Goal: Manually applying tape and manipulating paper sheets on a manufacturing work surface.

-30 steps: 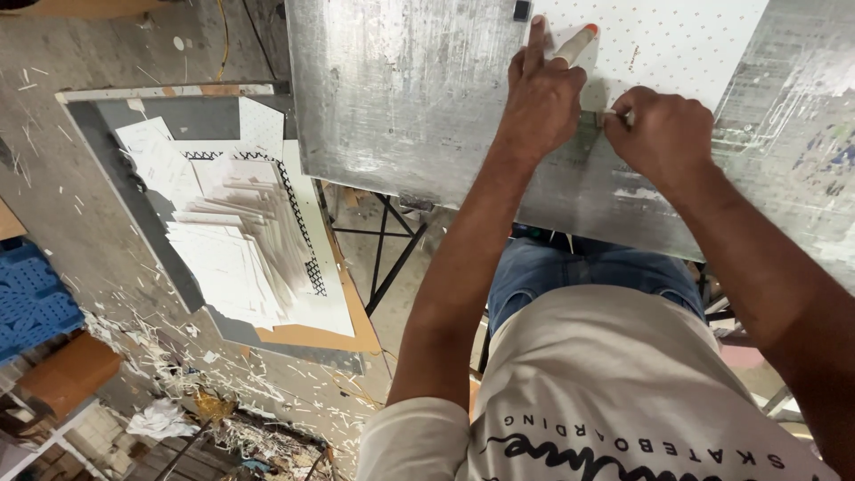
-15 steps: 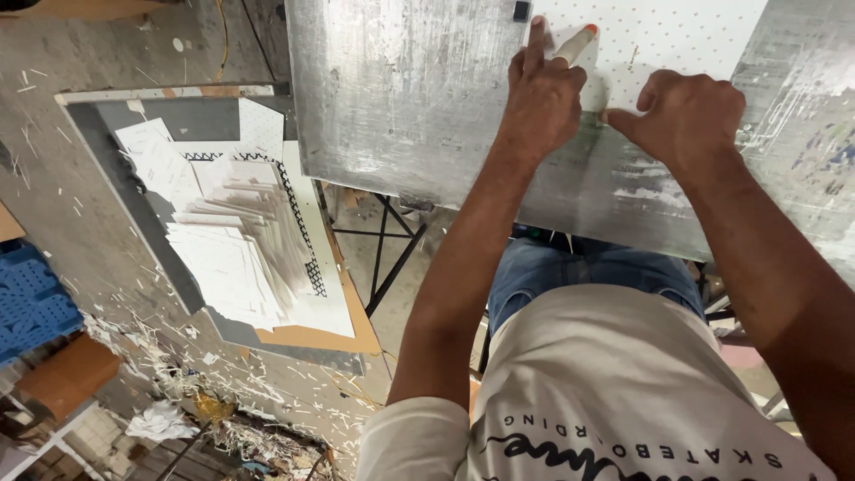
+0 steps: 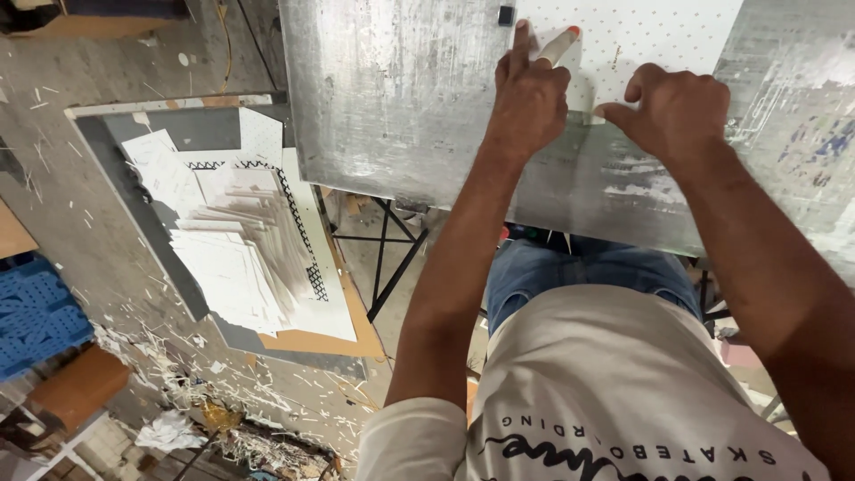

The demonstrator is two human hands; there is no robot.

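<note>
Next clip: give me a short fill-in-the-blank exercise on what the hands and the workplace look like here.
1. Both hands rest on a white dotted sheet that lies on a scratched ____ table.
2. The left hand holds a tool with an ____ tip.
3. The right hand presses on the sheet's near ____.
4. A pile of white cut sheets lies on the floor to the person's ____.

Missing words: metal; orange; edge; left
</note>
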